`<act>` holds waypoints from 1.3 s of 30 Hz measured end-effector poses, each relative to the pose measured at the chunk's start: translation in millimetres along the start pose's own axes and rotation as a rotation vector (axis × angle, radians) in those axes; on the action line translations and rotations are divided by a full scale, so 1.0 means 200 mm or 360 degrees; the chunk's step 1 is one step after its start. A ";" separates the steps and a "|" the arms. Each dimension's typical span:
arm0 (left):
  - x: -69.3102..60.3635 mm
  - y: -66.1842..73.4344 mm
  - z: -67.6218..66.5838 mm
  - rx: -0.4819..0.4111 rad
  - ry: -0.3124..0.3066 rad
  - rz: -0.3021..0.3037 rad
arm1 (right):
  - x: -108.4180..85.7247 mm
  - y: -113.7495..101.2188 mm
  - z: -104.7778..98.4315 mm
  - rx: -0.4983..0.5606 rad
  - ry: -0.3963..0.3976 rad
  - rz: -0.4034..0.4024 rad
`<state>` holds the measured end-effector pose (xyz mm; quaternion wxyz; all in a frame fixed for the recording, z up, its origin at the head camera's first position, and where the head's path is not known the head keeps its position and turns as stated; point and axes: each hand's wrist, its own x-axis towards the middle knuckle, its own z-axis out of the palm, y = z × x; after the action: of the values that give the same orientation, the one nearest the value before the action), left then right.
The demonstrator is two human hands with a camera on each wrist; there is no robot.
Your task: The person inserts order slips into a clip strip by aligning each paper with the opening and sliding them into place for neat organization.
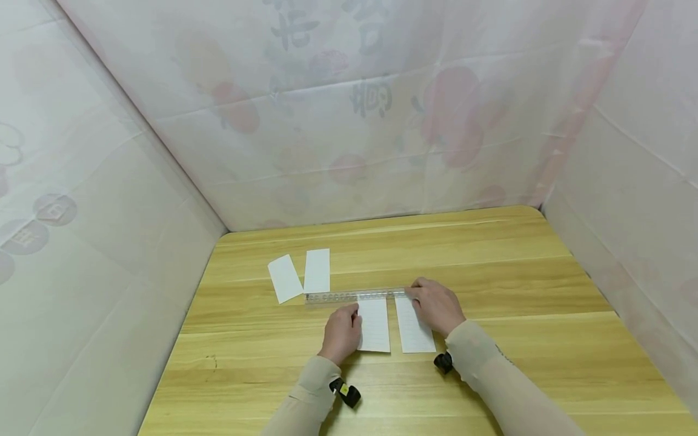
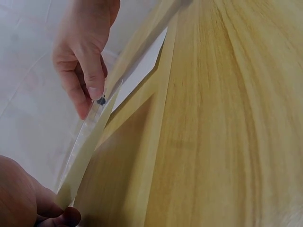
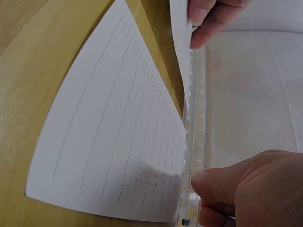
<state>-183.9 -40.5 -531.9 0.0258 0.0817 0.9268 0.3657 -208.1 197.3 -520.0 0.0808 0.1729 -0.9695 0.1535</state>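
Note:
A clear plastic ruler (image 1: 338,297) lies crosswise on the table, and my right hand (image 1: 436,304) pinches its right end between thumb and fingers. My left hand (image 1: 342,333) pinches the upper left corner of a lined paper slip (image 1: 374,327). In the left wrist view that slip (image 2: 87,146) is tilted up off the wood, its edge beside the ruler. A second lined slip (image 1: 412,327), with small checkboxes along one side in the right wrist view, lies under the right hand. Its top edge meets the ruler (image 3: 189,161).
Two blank white slips, one tilted (image 1: 285,278) and one nearly straight (image 1: 317,270), lie at the back left, the straight one close to the ruler's left end. The wooden table (image 1: 518,375) is bordered by printed cloth walls (image 1: 349,139) at the back and sides.

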 end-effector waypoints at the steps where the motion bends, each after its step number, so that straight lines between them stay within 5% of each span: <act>1: 0.00 0.00 0.00 0.0002 0.0001 -0.0005 | 0.00 0.00 0.00 0.0001 -0.0001 0.0001; 39: 0.02 0.03 0.06 0.0010 -0.0001 0.0079 | 0.00 0.00 -0.01 -0.0024 0.0006 -0.0029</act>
<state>-186.0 -28.1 -535.9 0.0168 0.1049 0.9256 0.3634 -207.0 197.9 -517.6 0.0855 0.1809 -0.9689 0.1457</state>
